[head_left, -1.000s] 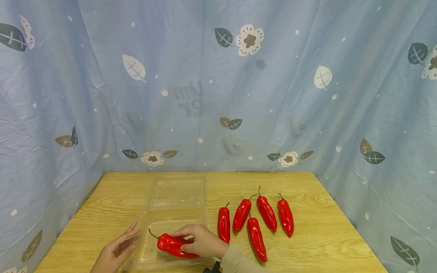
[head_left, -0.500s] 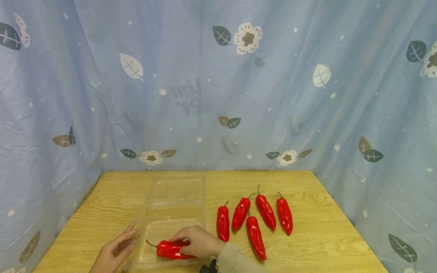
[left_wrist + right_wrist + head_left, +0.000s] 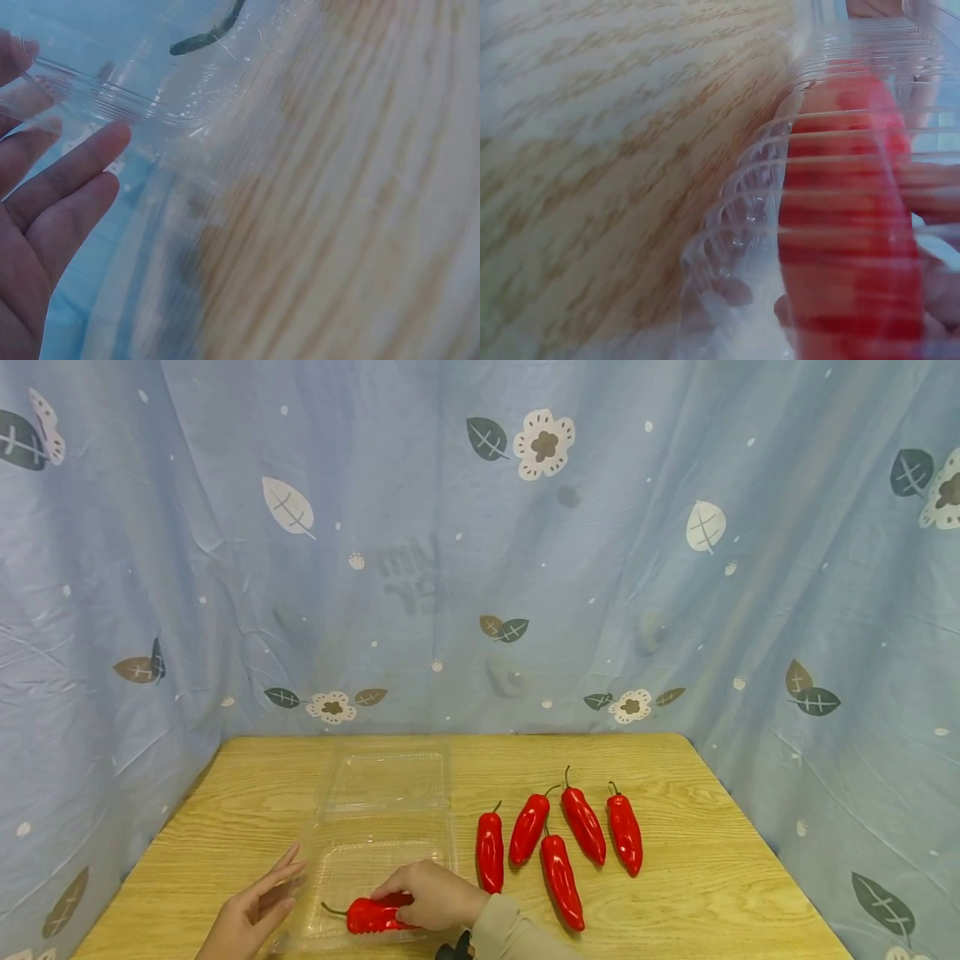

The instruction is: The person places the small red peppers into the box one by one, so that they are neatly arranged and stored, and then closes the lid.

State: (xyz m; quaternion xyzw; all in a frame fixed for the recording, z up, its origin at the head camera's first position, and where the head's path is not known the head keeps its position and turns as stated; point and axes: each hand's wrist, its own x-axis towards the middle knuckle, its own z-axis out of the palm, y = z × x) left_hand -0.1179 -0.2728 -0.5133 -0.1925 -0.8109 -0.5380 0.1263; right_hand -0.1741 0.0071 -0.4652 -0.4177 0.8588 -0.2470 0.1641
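In the head view my right hand (image 3: 442,897) grips a red pepper (image 3: 367,916), its green stem pointing left. The pepper lies sideways along the near wall of an opened clear plastic clamshell box (image 3: 337,860). Through the ribbed plastic wall (image 3: 765,165), the right wrist view shows the pepper (image 3: 847,217) and some fingers behind it. My left hand (image 3: 243,914) is at the box's left edge. Its fingers are extended and apart, some seen through the clear plastic, in the left wrist view, where a pepper stem (image 3: 206,41) shows too.
Several more red peppers lie right of the box, among them one close to its side (image 3: 490,853) and one farthest right (image 3: 625,835). The box's lid (image 3: 393,781) lies folded back behind it. A patterned blue curtain (image 3: 450,568) surrounds the wooden table (image 3: 705,860).
My right hand has brought the pepper down and slightly nearer, against the box's front wall. My left hand has stayed at the left edge; the view has tilted slightly.
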